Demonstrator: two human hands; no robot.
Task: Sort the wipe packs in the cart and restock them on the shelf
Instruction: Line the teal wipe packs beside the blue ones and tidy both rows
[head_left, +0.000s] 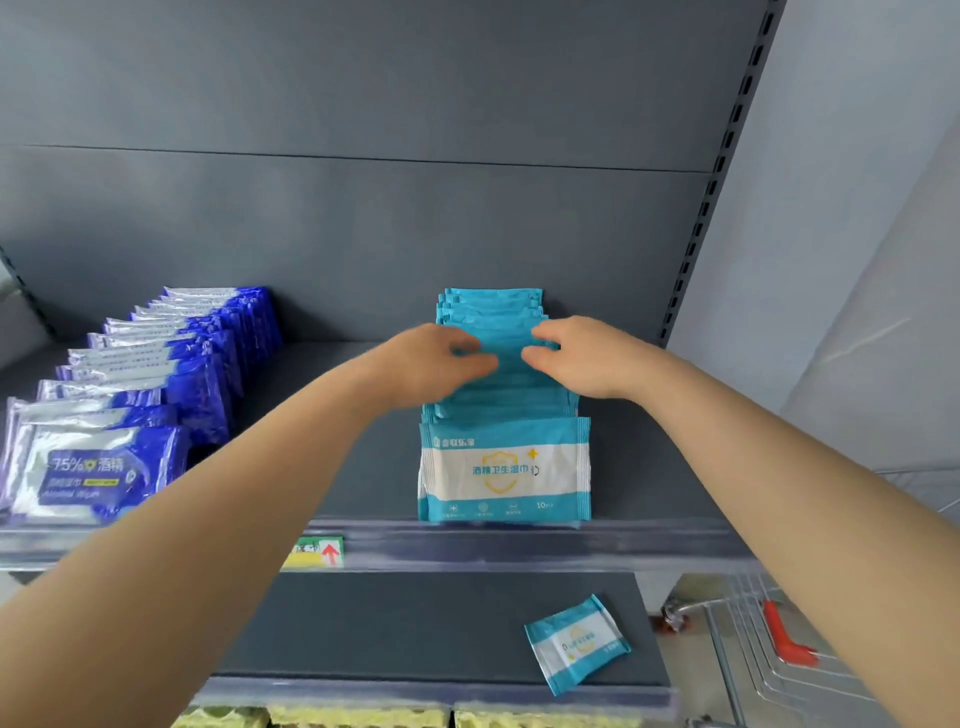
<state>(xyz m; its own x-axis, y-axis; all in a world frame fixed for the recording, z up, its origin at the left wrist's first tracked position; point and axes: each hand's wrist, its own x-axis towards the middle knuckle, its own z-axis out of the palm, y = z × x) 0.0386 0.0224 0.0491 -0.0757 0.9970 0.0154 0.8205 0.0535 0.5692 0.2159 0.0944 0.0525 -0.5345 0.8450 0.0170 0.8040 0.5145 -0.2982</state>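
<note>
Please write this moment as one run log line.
left hand and right hand: pinch teal packs in shelf row | blue packs: row at left | stray teal pack: lower shelf

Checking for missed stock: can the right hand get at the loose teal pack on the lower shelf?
Probably yes. The loose teal pack lies in the open on the lower shelf, nothing over it; the right hand would first have to let go of the row of teal packs above.
</note>
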